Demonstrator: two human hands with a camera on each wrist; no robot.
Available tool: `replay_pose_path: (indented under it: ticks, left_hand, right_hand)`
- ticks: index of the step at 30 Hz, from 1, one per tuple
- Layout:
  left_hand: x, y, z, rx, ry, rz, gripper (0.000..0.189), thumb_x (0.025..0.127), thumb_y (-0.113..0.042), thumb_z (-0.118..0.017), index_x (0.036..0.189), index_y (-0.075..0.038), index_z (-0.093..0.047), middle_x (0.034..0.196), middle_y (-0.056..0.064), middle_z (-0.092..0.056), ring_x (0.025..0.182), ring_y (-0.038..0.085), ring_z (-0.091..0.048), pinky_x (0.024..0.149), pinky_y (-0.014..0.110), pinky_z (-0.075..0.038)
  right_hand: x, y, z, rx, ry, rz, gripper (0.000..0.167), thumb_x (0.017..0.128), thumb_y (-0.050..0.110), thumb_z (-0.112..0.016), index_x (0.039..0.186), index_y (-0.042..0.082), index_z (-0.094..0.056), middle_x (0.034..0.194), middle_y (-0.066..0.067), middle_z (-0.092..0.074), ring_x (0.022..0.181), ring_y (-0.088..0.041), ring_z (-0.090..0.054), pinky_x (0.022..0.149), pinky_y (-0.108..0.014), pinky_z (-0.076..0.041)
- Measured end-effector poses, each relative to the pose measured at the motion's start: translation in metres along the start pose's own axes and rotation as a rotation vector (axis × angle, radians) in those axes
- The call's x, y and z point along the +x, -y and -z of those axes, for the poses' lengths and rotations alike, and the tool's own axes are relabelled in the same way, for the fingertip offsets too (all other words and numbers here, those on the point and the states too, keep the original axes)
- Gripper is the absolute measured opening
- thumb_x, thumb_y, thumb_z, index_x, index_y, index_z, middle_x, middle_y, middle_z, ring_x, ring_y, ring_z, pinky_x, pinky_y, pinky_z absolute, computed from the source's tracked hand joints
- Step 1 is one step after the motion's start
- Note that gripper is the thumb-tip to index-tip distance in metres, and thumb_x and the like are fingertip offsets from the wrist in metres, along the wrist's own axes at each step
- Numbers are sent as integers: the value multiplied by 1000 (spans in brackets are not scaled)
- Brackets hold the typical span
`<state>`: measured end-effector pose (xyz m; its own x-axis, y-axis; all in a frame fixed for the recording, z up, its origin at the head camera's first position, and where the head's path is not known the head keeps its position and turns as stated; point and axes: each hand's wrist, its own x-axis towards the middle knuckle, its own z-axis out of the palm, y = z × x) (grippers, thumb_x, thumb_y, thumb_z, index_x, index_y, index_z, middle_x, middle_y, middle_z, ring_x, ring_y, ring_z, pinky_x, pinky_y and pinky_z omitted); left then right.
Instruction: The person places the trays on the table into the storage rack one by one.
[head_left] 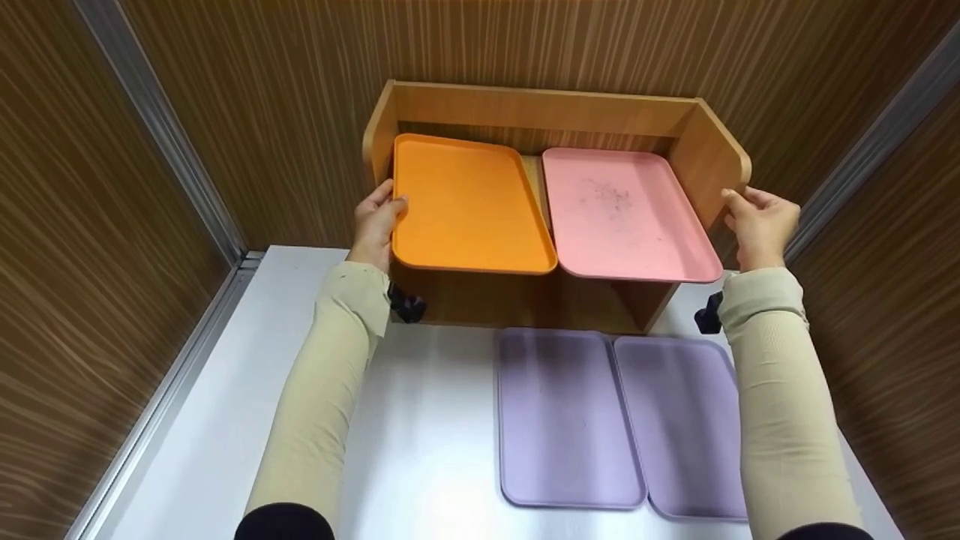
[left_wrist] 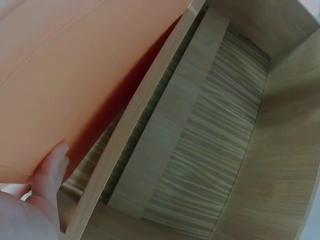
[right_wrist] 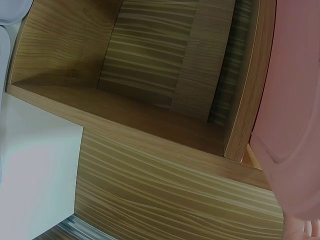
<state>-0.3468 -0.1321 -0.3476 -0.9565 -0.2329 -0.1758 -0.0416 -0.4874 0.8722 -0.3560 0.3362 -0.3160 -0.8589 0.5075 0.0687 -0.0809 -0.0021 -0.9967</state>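
Keeping the orange tray (head_left: 472, 206) steady should go best with the left hand (head_left: 373, 225) pinching its edge, the right hand (head_left: 763, 226) gripping the shelf (head_left: 544, 107).

The orange tray (head_left: 471, 206) and pink tray (head_left: 637, 232) hid most of the top board (head_left: 537, 176) of the wooden shelf (head_left: 544, 103); dark marks (head_left: 611, 196) on the pink one were too faint to make out. Toward the near right corner of the white surface (head_left: 431, 420), the right sleeve (head_left: 784, 390) covered the right-hand purple tray's (head_left: 682, 427) right edge. The surface's near edge fell outside the head view. Each wrist view cropped its upper tray, and whether the right hand (head_left: 765, 225) touched tray or shelf was unclear.
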Motion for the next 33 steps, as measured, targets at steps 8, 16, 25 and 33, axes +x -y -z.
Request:
replay_pose_path:
  ticks: [8, 16, 25, 33]
  left_hand:
    - [1, 2, -2, -45, 65, -11, 62, 92, 8, -47, 149, -7, -26, 152, 9, -30, 132, 20, -36, 107, 28, -34]
    - [7, 4, 3, 6, 184, -26, 64, 92, 12, -37, 150, -3, -15, 155, 11, -22, 138, 20, -28, 111, 28, -27]
    - [15, 11, 4, 87, 232, -29, 63, 93, 12, -37, 150, -3, -15, 154, 12, -25, 135, 22, -32, 111, 30, -28]
    - [18, 17, 6, 209, 272, -89, 66, 91, 14, -44, 150, -4, -20, 148, 15, -34, 122, 25, -42, 102, 31, -38]
  right_hand:
    - [-1, 1, 0, 24, -5, 7, 39, 78, 9, -75, 114, -2, -66, 67, 13, -66, 72, -2, -64, 62, -15, -53]
    - [1, 2, 1, 10, 0, 13, 38, 78, 10, -75, 114, 0, -67, 68, 14, -66, 75, -3, -64, 65, -15, -53]
    - [-1, 2, 2, -13, -13, 10, 35, 78, 12, -76, 111, 2, -70, 72, 13, -67, 77, -3, -65, 71, -18, -54]
    - [-3, -1, -2, 24, -22, 25, 36, 77, 9, -76, 110, -1, -69, 70, 11, -67, 73, -3, -65, 68, -19, -54]
